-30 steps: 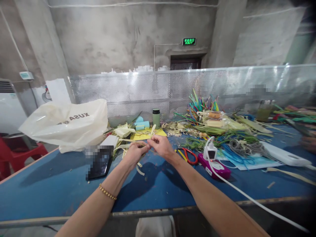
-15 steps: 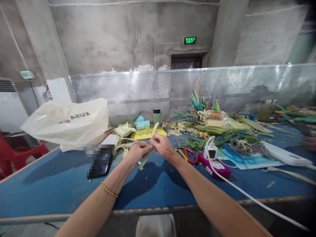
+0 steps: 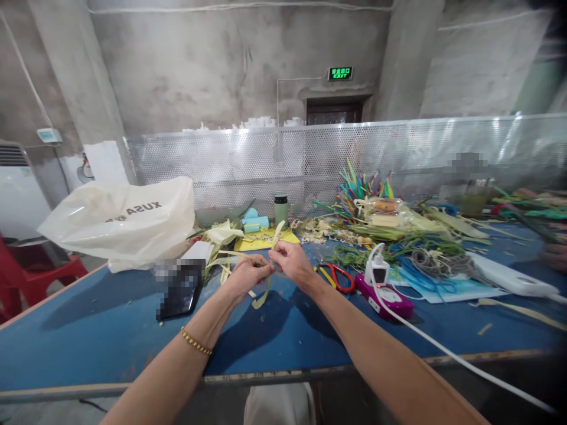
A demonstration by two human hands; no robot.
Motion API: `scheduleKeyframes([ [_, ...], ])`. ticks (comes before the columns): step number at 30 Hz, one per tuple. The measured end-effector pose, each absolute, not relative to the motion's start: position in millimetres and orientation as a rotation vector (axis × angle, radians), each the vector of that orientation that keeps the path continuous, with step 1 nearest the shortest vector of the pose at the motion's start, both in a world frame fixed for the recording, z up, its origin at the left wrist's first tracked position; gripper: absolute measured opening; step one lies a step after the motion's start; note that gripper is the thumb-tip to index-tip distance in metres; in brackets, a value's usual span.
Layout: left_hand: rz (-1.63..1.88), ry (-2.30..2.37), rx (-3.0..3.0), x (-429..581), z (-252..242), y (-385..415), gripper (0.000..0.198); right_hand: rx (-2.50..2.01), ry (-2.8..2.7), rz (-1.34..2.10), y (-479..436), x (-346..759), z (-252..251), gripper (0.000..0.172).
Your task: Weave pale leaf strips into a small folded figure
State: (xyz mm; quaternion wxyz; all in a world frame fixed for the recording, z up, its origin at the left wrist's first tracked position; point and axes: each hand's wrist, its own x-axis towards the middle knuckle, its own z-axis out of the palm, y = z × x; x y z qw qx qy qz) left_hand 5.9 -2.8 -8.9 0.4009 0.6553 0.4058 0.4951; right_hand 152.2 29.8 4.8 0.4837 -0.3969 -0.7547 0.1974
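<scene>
Over the blue table (image 3: 115,330), in front of the green bottle (image 3: 280,212), my left hand (image 3: 246,275) and right hand (image 3: 290,260) are tightly pinching a pale leaf strip (image 3: 278,232), its tip pointing upward beside the right.

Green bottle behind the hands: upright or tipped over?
Upright: the green bottle stands on end, its black lid uppermost, beyond the right hand.

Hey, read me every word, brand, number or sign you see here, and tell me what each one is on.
"安全出口 EXIT": lit green sign on the wall.
"XUSA": white bag; the letters seem turned round, and the characters beside them are unreadable.
Too small or blurred: marks on the purple box and the wall panel.
</scene>
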Motion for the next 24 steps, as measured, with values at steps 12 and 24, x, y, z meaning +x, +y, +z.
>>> scheduleKeyframes([
  [12, 1.21, 1.068, 1.549, 8, -7, -10, 0.027, -1.001, -1.833, 0.412, 31, 150, 6, 0.023],
  [24, 1.287, 1.015, 1.486, 5, -10, 0, 0.023, -0.905, -1.947, 0.059, 20, 157, 15, 0.022],
])
